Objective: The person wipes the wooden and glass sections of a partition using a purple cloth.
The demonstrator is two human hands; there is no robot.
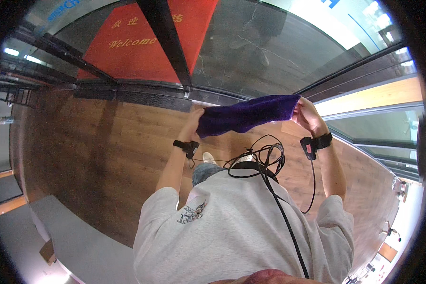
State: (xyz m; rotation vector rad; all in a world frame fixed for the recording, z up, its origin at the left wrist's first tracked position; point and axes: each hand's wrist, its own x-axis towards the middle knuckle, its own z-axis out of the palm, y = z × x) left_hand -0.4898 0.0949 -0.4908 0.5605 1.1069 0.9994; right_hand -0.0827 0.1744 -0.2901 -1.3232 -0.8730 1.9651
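Observation:
A purple cloth [246,115] is stretched sideways in front of my body, between both hands. My left hand [192,124] grips its left end, with the fingertips partly hidden behind the fabric. At the other end, my right hand [307,115] holds the cloth's edge between thumb and fingers. The lower edge sags a little in the middle. Each wrist wears a black strap with a small black device, one on the left wrist [187,148] and one on the right wrist [316,143]. Behind the cloth stands a dark-framed glass door or partition [248,49].
Looped black cable [266,158] hangs at my waist, with leads running to the wrist devices. Beyond the glass lies a red welcome mat [142,60]. Wood-look floor [92,159] surrounds me; a grey counter or panel [78,227] stands lower left. Windows [372,127] line the right. People appear far off.

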